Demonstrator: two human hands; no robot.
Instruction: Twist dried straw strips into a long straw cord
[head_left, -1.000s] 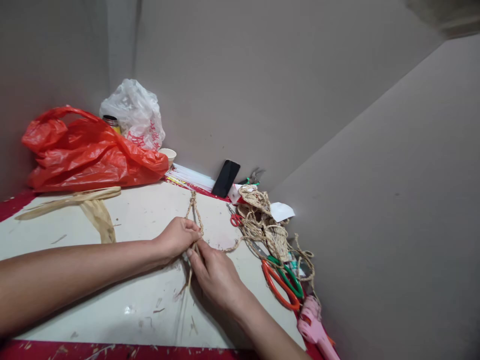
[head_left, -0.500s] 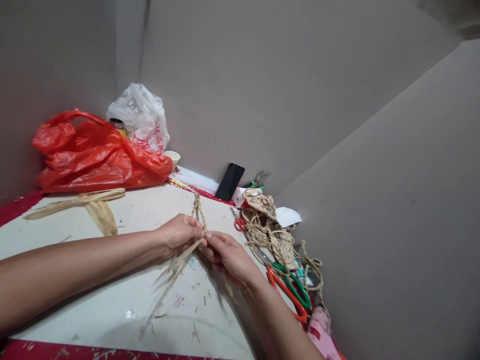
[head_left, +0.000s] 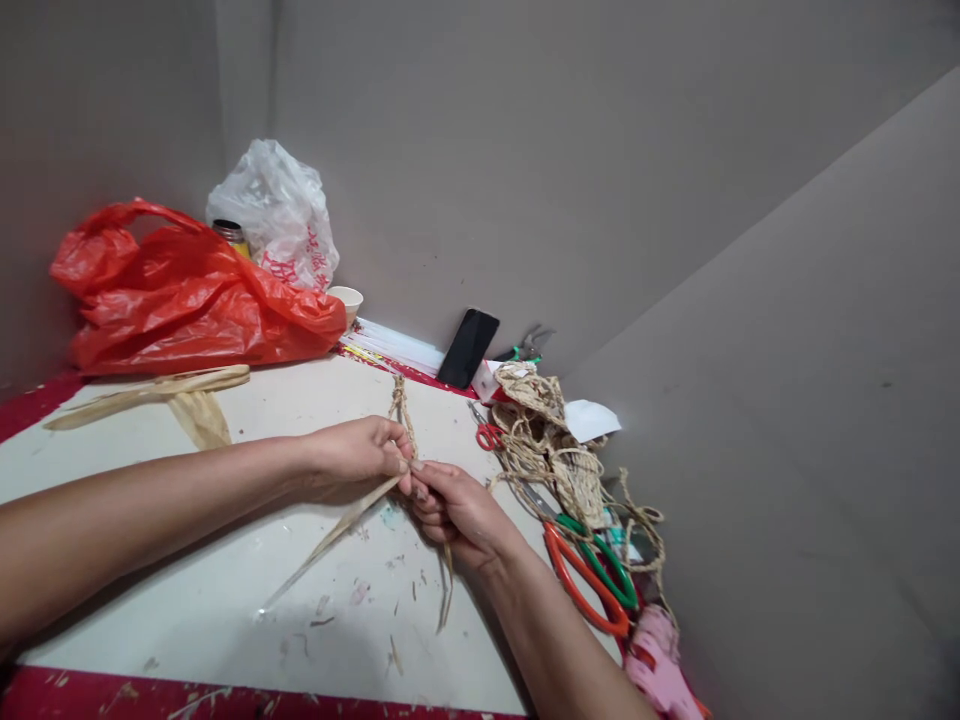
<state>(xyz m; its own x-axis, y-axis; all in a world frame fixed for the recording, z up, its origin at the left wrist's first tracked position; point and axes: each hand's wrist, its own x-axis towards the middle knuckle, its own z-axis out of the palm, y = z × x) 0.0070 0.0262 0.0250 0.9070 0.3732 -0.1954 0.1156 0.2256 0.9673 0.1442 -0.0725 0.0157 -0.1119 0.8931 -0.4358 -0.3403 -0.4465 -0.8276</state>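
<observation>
Meeting over the middle of the white, scuffed worktop [head_left: 187,560], the left hand [head_left: 356,455] and the right hand [head_left: 454,510] both pinch a tan braided straw cord [head_left: 403,415] where its plaited part ends. The left hand's fingertips are closed on the cord from the left; the right hand's fingers are curled around it from the right, touching the left hand's. The braid runs away from the hands toward the far wall and lies on the worktop. From the pinch, one loose flat straw strand [head_left: 330,540] slants down to the left, and a shorter loose strand [head_left: 447,590] hangs below the right hand.

At the far left sits a crumpled red plastic bag [head_left: 180,300], with a white plastic bag [head_left: 281,215] behind it and a small pale cup [head_left: 346,299] just beside. Flat dried husk strips [head_left: 172,395] lie in front of the red bag. A black phone [head_left: 469,347] leans against the wall. To the right of the hands is a tangle of woven straw cord [head_left: 551,450], with orange-handled and green-handled scissors [head_left: 592,580] and a pink glue gun [head_left: 660,670] near it.
</observation>
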